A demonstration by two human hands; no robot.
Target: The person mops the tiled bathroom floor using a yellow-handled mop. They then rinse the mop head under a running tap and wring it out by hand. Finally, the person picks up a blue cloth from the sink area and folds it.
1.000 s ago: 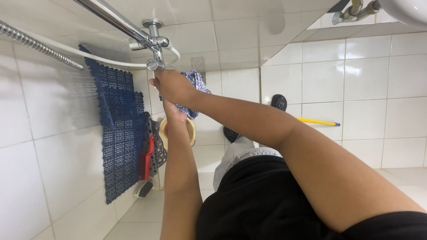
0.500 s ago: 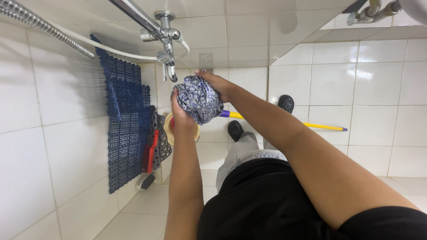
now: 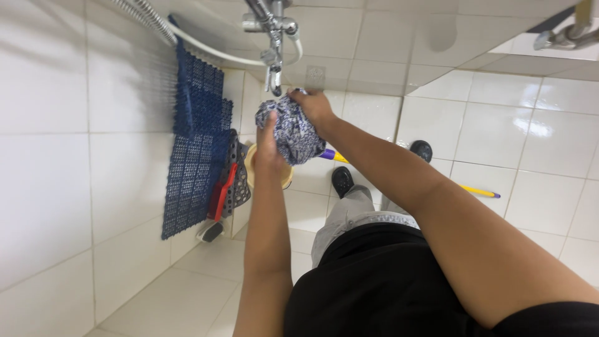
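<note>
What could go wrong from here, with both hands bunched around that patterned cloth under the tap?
1. The cloth is held by the left hand and right hand over the yellow bucket only in part; drips may land on the glossy tiled floor and make it slippery.
2. The right hand sits close to the metal tap; a knuckle could knock it.
3. The yellow-handled stick lies by the shoes, a possible trip hazard.

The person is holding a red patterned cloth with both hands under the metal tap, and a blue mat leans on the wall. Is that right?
Not quite. In the head view the cloth is blue and white, not red. The rest holds: left hand and right hand grip it under the metal tap, and the blue mat leans on the wall.
</note>
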